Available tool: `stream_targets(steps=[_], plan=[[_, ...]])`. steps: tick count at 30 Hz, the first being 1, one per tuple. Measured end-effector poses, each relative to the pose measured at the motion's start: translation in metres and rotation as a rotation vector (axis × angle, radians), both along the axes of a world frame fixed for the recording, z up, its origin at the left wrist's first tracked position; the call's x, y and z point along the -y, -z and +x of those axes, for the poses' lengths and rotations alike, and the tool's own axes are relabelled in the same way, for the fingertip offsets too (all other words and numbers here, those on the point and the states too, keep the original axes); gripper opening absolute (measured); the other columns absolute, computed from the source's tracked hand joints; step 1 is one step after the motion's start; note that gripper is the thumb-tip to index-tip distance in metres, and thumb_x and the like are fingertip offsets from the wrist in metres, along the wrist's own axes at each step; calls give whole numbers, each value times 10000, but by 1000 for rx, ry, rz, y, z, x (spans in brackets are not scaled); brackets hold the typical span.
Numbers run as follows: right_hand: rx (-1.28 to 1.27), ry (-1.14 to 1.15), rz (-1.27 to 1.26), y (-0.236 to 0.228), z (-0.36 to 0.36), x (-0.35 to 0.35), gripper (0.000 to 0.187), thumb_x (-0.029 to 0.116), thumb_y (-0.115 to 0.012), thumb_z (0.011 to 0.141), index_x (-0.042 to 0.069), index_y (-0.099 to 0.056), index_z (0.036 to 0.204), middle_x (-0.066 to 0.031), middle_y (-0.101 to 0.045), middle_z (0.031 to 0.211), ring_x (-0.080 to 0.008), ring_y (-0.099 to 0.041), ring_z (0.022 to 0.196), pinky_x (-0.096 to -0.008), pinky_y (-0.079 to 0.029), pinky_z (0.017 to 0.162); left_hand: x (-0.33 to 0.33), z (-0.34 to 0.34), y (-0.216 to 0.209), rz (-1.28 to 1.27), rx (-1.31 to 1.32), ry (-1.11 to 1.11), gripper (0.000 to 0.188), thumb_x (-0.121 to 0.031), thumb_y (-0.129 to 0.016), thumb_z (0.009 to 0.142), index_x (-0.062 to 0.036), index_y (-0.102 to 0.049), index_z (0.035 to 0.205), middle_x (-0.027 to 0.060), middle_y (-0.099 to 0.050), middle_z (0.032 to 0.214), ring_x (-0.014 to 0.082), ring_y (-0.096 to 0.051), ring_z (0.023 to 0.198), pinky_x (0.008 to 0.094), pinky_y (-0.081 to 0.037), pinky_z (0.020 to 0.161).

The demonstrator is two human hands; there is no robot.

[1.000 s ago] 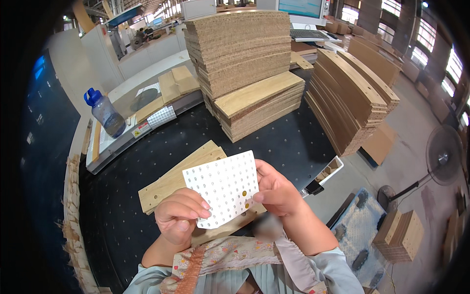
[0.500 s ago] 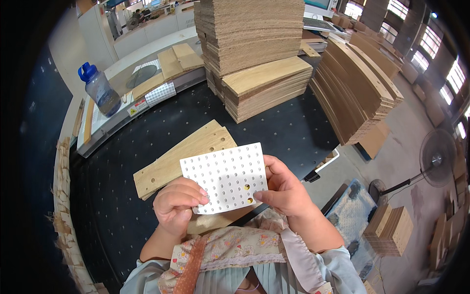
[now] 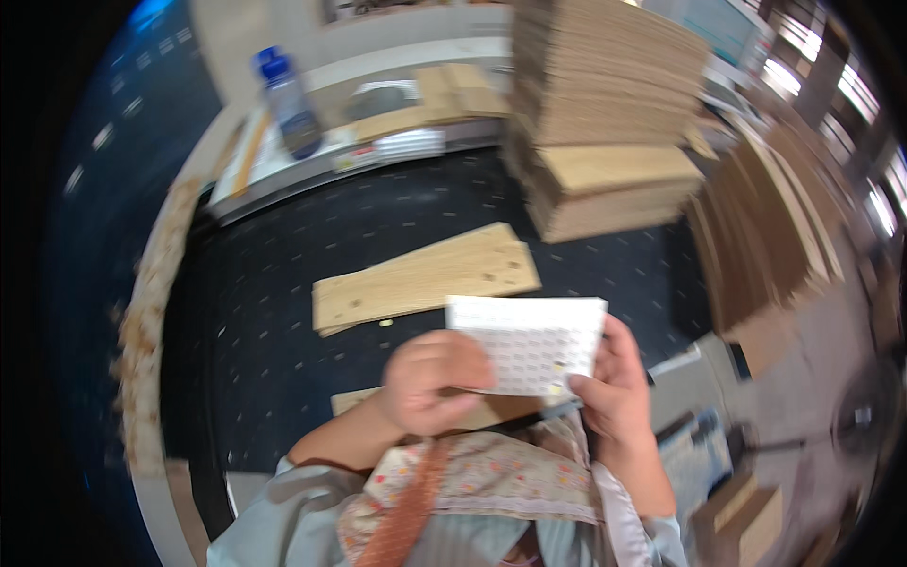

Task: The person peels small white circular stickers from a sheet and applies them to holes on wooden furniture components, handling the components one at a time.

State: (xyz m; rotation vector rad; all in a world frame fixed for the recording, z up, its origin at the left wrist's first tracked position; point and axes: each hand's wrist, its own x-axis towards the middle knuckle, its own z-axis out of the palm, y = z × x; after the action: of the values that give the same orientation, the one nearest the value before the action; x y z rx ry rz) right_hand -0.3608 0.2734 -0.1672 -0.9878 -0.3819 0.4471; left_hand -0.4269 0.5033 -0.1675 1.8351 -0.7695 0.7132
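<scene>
My right hand (image 3: 614, 383) grips the right edge of a white sticker sheet (image 3: 529, 345), its thumb on the front face. Rows of small printed marks cover the sheet, and yellowish spots show near its lower right corner. At the lower left corner, my left hand (image 3: 436, 378) is closed with bent fingers over the sheet; blur hides its exact fingertip contact. Beyond the sheet, light wooden boards (image 3: 406, 283) with dark holes lie overlapped on the black table (image 3: 274, 378). Another wooden board (image 3: 354, 402) lies partly hidden under my hands.
A tall stack of boards (image 3: 605, 76) stands at the back right, with a lower stack (image 3: 614, 194) in front. More panels (image 3: 756, 236) lean farther right. A blue-capped bottle (image 3: 293, 118) stands on the back-left ledge. A fan (image 3: 862, 416) is at the far right.
The view has swung left, so the scene sits farther right and is blurred. The sheet is tilted flatter, and my left hand has turned more over its lower left corner.
</scene>
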Motion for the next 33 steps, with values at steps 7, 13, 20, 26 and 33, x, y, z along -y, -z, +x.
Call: stream_targets(steps=[7, 13, 20, 26, 33], plan=[[-5, -42, -94, 38, 7, -17, 706, -225, -431, 669, 9, -336, 1328, -170, -515, 1249, -233, -519, 1168, -339, -411, 977, 3, -16, 14, 19, -14, -273, 250, -49, -660, 717, -53, -609, 962, 107, -611, 1065, 303, -554, 1040, 429, -405, 896], [-1, -230, -259, 50, -1, -42, 685, -209, -412, 705, 22, -318, 1343, -117, -517, 1240, -169, -519, 1140, -285, -415, 938, -1, -32, 26, 221, -188, -632, 511, -132, -643, 756, -51, -473, 1231, 143, -477, 1272, 324, -456, 1183, 472, -339, 995], [-3, -361, -408, 54, -12, -39, 713, -225, -437, 698, 34, -325, 1353, -103, -534, 1210, -156, -531, 1121, -274, -418, 927, 9, -37, 53, 270, -647, -527, 517, -153, -607, 801, -25, -426, 1268, 179, -564, 1144, 344, -572, 1005, 430, -457, 846], [-52, -361, -413, 56, -17, -34, 754, -245, -447, 648, 21, -338, 1345, -116, -554, 1188, -167, -558, 1087, -268, -441, 893, 4, -32, 60, 83, -672, -395, 346, -124, -614, 809, -36, -540, 1135, 157, -616, 1021, 303, -626, 883, 378, -508, 739], [-50, -302, -406, 65, -10, -28, 748, -251, -455, 652, 13, -341, 1343, -115, -555, 1198, -169, -555, 1096, -268, -434, 901, -74, -15, 64, 214, -546, -811, 34, -69, -639, 764, -70, -654, 795, 87, -610, 798, 260, -613, 780, 340, -489, 672]])
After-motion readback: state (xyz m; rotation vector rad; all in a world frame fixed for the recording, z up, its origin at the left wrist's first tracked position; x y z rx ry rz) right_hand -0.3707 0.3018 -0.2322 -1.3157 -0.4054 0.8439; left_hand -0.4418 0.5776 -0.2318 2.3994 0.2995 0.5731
